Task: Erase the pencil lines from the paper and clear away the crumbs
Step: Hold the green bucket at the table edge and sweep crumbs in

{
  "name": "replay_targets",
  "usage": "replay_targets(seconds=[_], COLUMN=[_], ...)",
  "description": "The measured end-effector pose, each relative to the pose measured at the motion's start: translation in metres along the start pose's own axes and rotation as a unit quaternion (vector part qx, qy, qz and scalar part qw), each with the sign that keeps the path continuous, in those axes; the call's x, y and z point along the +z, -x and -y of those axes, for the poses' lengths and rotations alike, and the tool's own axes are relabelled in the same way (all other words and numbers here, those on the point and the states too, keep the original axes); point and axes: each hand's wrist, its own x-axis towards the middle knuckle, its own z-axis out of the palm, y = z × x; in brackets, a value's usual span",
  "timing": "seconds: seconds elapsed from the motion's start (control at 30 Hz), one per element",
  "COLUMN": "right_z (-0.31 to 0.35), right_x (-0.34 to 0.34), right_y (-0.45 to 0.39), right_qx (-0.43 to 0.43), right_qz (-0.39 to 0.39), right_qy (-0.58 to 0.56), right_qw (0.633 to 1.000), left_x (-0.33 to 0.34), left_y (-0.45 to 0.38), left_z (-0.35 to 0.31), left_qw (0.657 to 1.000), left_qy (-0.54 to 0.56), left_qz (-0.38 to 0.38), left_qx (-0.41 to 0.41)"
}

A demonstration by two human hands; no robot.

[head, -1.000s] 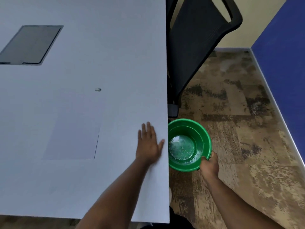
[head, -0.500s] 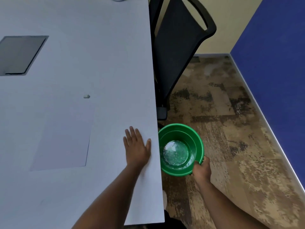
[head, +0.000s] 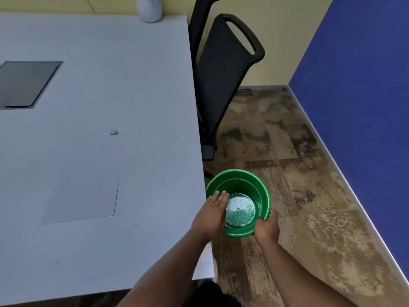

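Observation:
A white sheet of paper lies flat on the white table, and I can make out no pencil lines on it. A small white eraser sits just beyond its far right corner. Beside the table's right edge, my right hand grips the near rim of a green bin held below table height. My left hand is past the table edge, fingers straight, over the bin's left rim. Tiny specks show on the bin's shiny bottom.
A black office chair stands close behind the bin against the table's right edge. A grey cable hatch is set in the table at the left. A white vase stands at the far edge. Blue wall at right.
My left hand has slid right off the table's edge and now hangs over the bin. The bin stays held by my right hand. The camera view has shifted.

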Motion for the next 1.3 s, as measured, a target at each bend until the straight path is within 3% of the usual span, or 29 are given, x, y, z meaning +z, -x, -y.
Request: replay_targets(seconds=[0.13,0.3,0.57,0.8,0.93,1.13,1.3], right_z=[-0.01,-0.024,-0.051,-0.076,-0.097,-0.124,-0.152], right_x=[-0.021,-0.05,-0.098,-0.126,-0.136,-0.154,-0.169], right_y=[0.02,0.057,0.1,0.106,0.099,0.086,0.076], right_qx=[0.009,0.014,0.004,0.011,0.019,0.013,0.004], right_qz=[-0.041,-0.063,-0.056,-0.06,-0.043,0.003,0.085], right_qy=[-0.014,-0.063,-0.132,-0.139,-0.136,-0.119,-0.107], right_qw=[0.999,0.996,0.99,0.988,0.99,0.993,0.991], left_x=[-0.021,-0.033,-0.025,0.001,0.022,0.046,0.069], left_y=[0.018,0.036,0.066,0.094,0.111,0.133,0.149], left_z=[-0.02,-0.051,-0.094,-0.114,-0.128,-0.145,-0.158], left_qw=[0.998,0.99,0.983,0.991,0.977,0.935,0.902], left_qy=[0.034,0.023,0.053,0.078,0.16,0.242,0.263], left_qz=[-0.046,-0.139,-0.175,-0.076,-0.057,-0.125,-0.138], left_qx=[-0.039,-0.017,0.01,-0.078,-0.132,-0.228,-0.313])
